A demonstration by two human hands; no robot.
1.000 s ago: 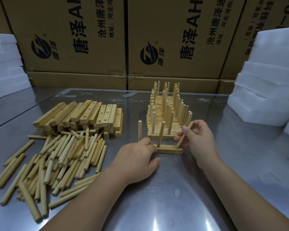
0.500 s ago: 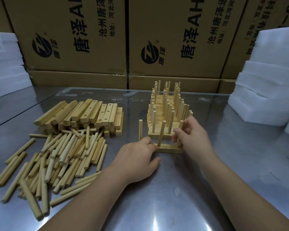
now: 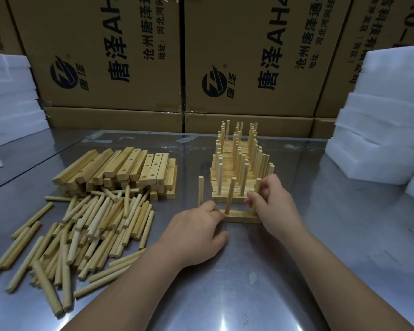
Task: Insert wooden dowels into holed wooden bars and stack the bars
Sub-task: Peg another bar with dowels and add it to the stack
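Bar [image 3: 242, 215] just in front of finished stack [image 3: 237, 163]: left hand [image 3: 196, 232] grips it, right hand [image 3: 270, 204] pinches third dowel [image 3: 258, 183] (two others stand upright); keep vertical, press straight down until seated.

A pale wooden bar [image 3: 243, 214] is laid flat before the stacked bars [image 3: 236, 167]; 3 upright dowels [image 3: 230, 197] are seated in it.

Glossy steel table [image 3: 285, 271]; matt pale wooden dowels [image 3: 101, 218].
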